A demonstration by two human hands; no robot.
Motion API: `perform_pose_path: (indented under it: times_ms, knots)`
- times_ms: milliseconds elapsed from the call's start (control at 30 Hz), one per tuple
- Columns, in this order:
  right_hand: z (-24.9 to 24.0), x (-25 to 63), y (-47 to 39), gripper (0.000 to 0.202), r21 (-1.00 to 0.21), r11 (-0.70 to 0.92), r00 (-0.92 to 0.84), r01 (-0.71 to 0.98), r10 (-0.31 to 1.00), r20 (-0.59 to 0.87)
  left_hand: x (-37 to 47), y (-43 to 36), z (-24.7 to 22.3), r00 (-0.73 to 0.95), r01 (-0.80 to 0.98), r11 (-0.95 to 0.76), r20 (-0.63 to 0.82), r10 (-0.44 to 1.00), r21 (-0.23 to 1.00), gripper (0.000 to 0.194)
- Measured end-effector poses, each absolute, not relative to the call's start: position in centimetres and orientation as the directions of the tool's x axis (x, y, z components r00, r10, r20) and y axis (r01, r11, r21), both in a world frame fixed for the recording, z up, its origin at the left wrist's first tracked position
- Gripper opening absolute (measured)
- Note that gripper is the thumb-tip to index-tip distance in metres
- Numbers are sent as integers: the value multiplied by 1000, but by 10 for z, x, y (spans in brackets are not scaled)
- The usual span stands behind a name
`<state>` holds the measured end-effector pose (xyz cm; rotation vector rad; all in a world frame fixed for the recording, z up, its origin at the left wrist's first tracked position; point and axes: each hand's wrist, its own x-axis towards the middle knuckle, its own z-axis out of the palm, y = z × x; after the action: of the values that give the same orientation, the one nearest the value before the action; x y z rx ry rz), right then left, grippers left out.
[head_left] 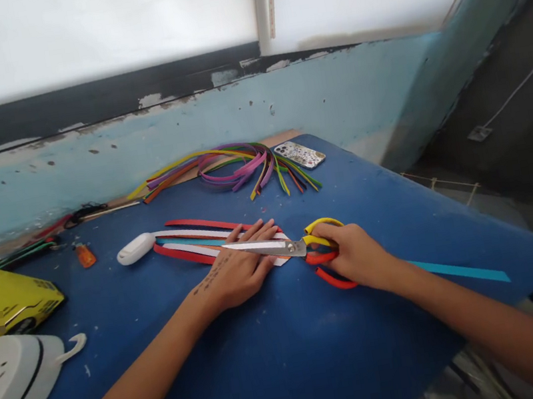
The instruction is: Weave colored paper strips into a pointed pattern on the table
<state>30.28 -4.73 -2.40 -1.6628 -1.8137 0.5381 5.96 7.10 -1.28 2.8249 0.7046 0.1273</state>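
Observation:
My left hand (240, 272) lies flat, palm down, over several long strips side by side on the blue tabletop (274, 373). They include a red strip (194, 224), a white strip (188, 247) and a light blue strip (176, 240); parts are hidden under the hand. A small white rounded case (135, 249) rests at their left ends. My right hand (360, 253) grips the scissors (267, 247) by their yellow and red handles. Their blades look closed and point left, over my left hand's fingers. A separate light blue strip (465, 270) extends out beyond my right forearm.
Coiled coloured strips (236, 167) lie along the wall, beside a patterned phone (300, 153). At left are a yellow toy vehicle (30, 301), a white device with a hook (18, 387) and a small orange object (86, 256). The tabletop's edge (448, 197) slopes down at right.

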Motion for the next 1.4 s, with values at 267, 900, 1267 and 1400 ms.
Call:
perform_pose_path:
  times_ms: [267,900,1267,1400]
  knots:
    - [-26,296,-46,4,-626,142,-16,767,979,202,59,67,-11,866,478,-840,22,499,258,54]
    - [-23,291,-43,8,-659,146,-32,738,983,182,61,62,-12,857,486,-837,51,513,253,53]
    - [-20,294,-44,5,-693,150,-23,705,982,189,65,58,-13,857,484,-837,57,513,254,53]
    - [-19,295,-42,3,-688,170,-36,706,978,205,66,57,-15,855,483,-838,69,514,255,53]
